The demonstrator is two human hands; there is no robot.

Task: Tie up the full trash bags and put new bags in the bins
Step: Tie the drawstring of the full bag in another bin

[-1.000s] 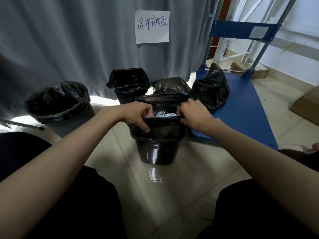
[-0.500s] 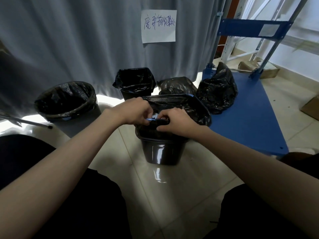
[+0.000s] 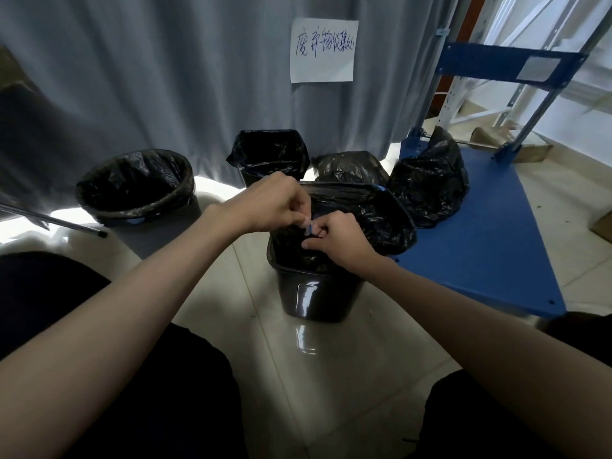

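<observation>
A small black bin (image 3: 314, 296) stands on the tiled floor in front of me, lined with a full black trash bag (image 3: 381, 213). Over its near rim my left hand (image 3: 275, 203) and my right hand (image 3: 337, 240) meet. Both pinch the bag's blue drawstring (image 3: 309, 228) between curled fingers, and the bag's mouth is gathered beneath them. The bag's contents are hidden.
A round lined bin (image 3: 139, 187) stands at the left and a square lined bin (image 3: 270, 154) behind. Two tied black bags lie at the back, one on the floor (image 3: 347, 167) and one (image 3: 430, 183) on the blue platform cart (image 3: 490, 246). A grey curtain with a paper sign (image 3: 323, 49) closes the back.
My hands moved from the bag's two sides to its middle and drew the mouth closed. They now pinch the blue drawstring together.
</observation>
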